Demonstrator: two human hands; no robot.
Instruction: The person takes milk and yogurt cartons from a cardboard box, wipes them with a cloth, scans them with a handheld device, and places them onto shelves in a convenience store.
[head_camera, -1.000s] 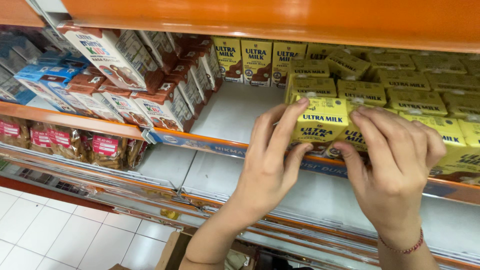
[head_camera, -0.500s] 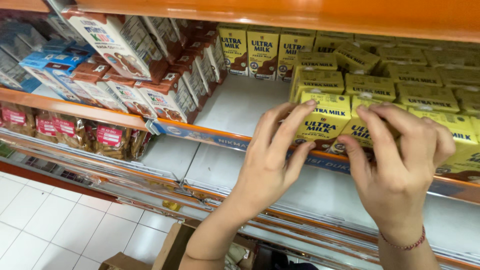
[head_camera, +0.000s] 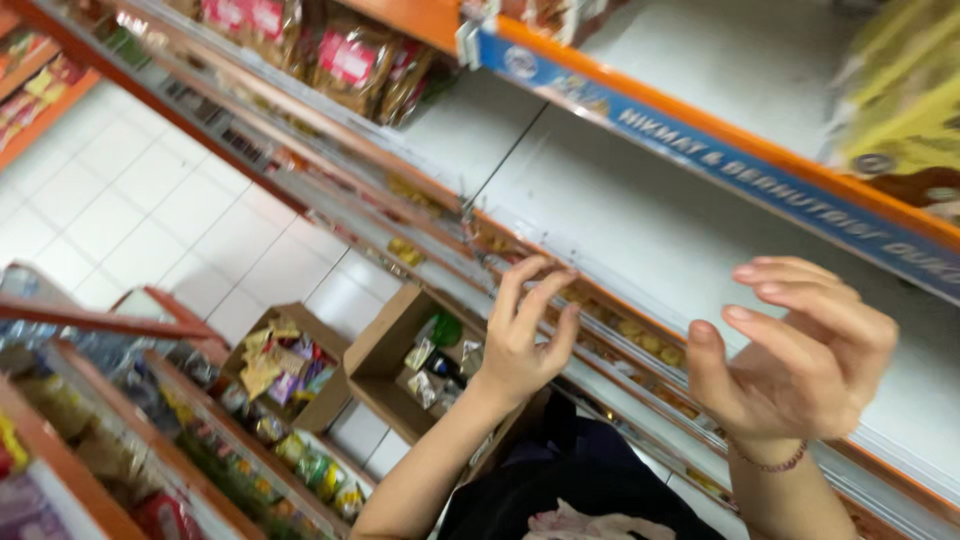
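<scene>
Hovered empty and loose-fingered before the bare white shelf (head_camera: 640, 230), the right hand (head_camera: 800, 365) nearer to the blurred yellow cartons (head_camera: 900, 120) up at one o'clock, the left hand (head_camera: 525, 335) lower and well apart at nine o'clock.

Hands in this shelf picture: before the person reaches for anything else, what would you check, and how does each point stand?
1. Left hand free: ok, fingers spread, nothing in it.
2. Right hand free: ok, open and curled, nothing in it.
3. Yellow cartons sitting steady on the upper shelf: cannot tell, they are blurred at the picture's edge.
4. White shelf board in front of the hands bare: ok where it shows.
5. Open cardboard box on the floor below within reach: cannot tell.
6. View sharp enough to aim: not ok, much of the picture is smeared.
</scene>
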